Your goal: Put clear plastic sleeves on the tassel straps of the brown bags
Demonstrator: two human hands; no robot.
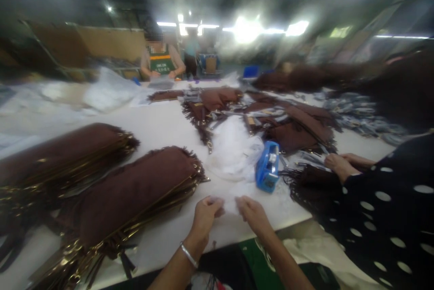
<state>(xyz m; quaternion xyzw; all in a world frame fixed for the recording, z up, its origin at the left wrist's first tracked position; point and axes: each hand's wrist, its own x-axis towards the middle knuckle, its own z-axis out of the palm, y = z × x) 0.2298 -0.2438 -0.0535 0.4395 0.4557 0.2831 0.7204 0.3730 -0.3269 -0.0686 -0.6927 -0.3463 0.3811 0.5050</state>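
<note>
My left hand (pixel 207 212), with a silver bangle on its wrist, is closed in a pinch over the near part of the white table (pixel 166 240). A short gap away, my right hand (pixel 252 213) pinches at the same height. Something pale and see-through seems to lie between the fingertips, too blurred to name. Just beyond the right hand stands a blue tape dispenser (pixel 267 168). A crumpled heap of white, thin wrapping (pixel 233 147) lies beside it. Left of my hands is a stack of brown fringed bags (pixel 135 188) with gold zips and clasps.
Another bag stack (pixel 64 150) lies farther left. More brown bags (pixel 294 127) and grey straps (pixel 366 116) spread across the back right. A co-worker in a polka-dot sleeve (pixel 383 199) handles dark fringed material close on my right. Another person (pixel 162 62) works across the table.
</note>
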